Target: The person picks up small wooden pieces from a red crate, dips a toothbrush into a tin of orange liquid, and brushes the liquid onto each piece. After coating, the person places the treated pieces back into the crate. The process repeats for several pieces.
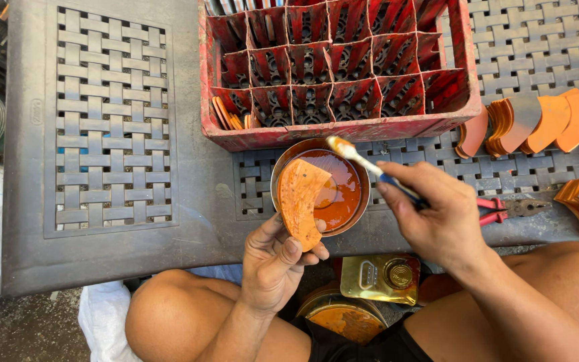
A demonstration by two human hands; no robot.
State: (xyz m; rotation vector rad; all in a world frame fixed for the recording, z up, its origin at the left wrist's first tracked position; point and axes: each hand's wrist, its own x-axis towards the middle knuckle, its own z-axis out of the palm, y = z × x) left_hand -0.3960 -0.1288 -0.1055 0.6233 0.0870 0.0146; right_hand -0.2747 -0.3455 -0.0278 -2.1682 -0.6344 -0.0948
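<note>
Orange curved piece (301,203), clamped in my left grip (277,263), rises toward upper frame over the paint tin (356,201). My right grip (437,218), closed on the brush (370,165), sits just right; bristles point upper left, above the piece.

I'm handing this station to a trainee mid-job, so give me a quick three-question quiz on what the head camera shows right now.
1. True or false: the left hand holds a curved orange piece over the round tin of orange liquid.
2. What does the right hand hold? A) red-handled pliers B) a brush C) a gold can
3. Which object stands directly behind the tin on the grey table?

Key
1. True.
2. B: the brush, its tip above the tin; the pliers lie on the table and the gold can sits below its edge.
3. The red divided crate.
</note>
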